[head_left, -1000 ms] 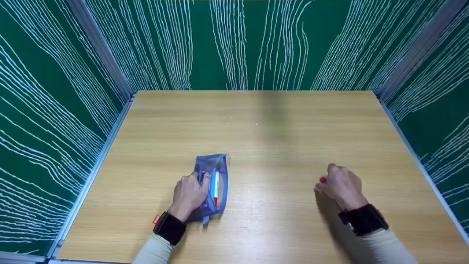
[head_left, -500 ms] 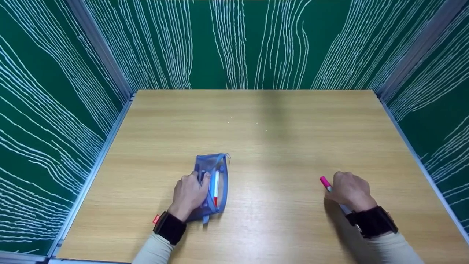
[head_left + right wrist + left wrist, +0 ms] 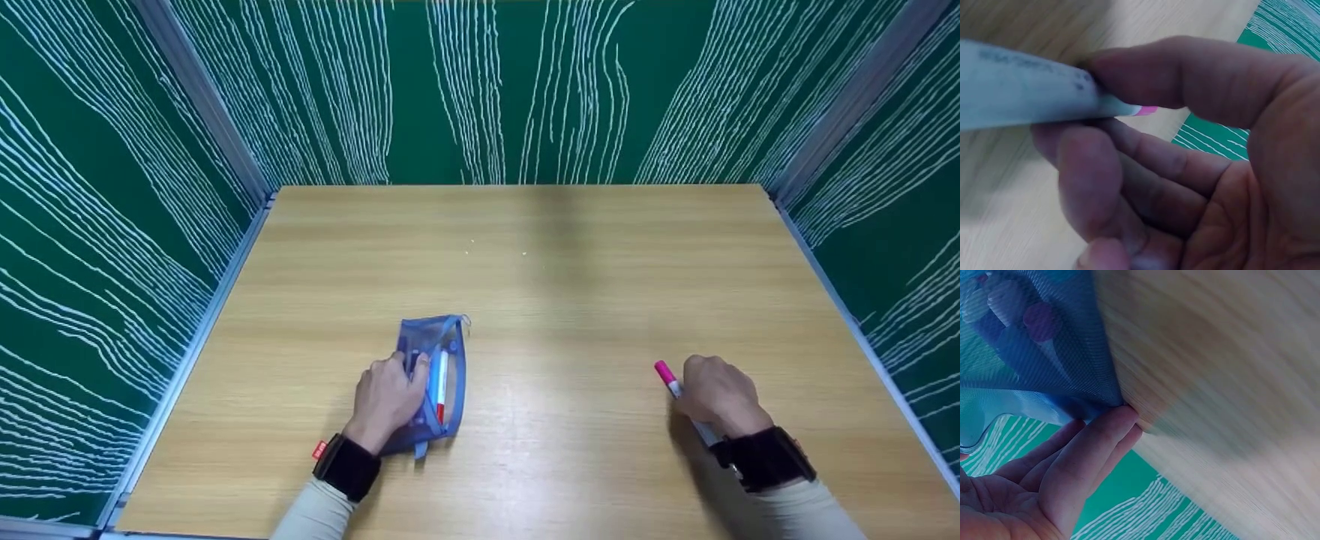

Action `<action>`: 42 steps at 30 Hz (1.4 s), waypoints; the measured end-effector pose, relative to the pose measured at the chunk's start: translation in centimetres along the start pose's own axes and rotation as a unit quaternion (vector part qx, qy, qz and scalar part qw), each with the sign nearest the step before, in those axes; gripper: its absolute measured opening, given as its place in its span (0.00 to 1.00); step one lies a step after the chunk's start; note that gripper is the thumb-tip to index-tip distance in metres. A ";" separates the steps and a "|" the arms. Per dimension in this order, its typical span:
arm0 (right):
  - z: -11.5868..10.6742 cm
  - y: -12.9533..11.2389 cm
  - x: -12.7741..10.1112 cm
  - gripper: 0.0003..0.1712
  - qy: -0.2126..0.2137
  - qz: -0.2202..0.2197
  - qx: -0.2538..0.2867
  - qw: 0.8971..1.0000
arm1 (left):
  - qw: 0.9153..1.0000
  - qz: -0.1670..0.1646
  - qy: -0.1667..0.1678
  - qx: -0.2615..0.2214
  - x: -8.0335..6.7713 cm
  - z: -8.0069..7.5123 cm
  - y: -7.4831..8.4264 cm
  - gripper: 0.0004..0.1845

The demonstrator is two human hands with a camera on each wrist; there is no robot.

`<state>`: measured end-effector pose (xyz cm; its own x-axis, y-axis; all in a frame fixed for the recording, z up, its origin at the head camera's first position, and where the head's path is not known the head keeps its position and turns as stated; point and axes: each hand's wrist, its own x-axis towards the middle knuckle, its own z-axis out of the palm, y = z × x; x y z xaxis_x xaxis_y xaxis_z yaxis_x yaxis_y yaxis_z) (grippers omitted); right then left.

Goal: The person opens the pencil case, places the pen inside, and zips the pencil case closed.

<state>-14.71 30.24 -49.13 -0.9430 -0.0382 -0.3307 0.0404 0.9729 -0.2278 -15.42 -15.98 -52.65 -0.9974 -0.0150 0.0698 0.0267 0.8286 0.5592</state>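
Note:
A blue mesh pencil case [image 3: 455,397] lies on the wooden table, left of centre in the head view. My left hand [image 3: 390,394] grips its left side, thumb on top; in the left wrist view the fingertips meet the mesh edge. Inside the case shows a white marker [image 3: 442,382] with a red end, and the left wrist view shows several more pen ends blurred through the mesh. On the right, my right hand [image 3: 721,394] pinches a white marker with a pink cap [image 3: 664,372] between thumb and fingers, just above the table. The pink end points forward and left.
The wooden table [image 3: 600,300] is bounded by green boards [image 3: 517,90] with white wavy lines at the back and both sides. Grey metal posts [image 3: 217,97] stand at the back corners. Small white specks [image 3: 524,253] lie near the table's far middle.
My right hand has drawn back a little toward the lower right, and more of the pink-capped marker shows beyond its fingers. The left hand and pencil case have stayed put.

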 end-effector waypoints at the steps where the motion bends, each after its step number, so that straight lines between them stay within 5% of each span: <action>1: 0.0 0.0 0.0 0.08 0.003 0.000 0.004 1.000 | 1.000 -0.001 -0.001 -0.001 0.0 0.0 0.0 0.29; 12: 0.0 -1.4 -0.2 0.17 0.073 -0.010 0.069 0.995 | 1.000 -0.002 -0.002 -0.013 0.0 0.0 0.2 0.27; 25: 0.9 -4.4 0.3 0.24 0.097 -0.024 0.143 0.985 | 1.000 0.002 0.007 0.009 0.0 -0.1 0.0 0.27; 42: 2.4 -7.9 1.3 0.08 0.120 -0.047 0.218 0.967 | 1.000 0.005 0.005 0.003 0.1 0.1 -0.1 0.27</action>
<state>-15.43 22.00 -49.96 -0.9967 -0.0165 -0.0800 0.0375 0.7774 -0.6279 -15.48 -16.03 -52.74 -0.9963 -0.0123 0.0847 0.0367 0.8323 0.5531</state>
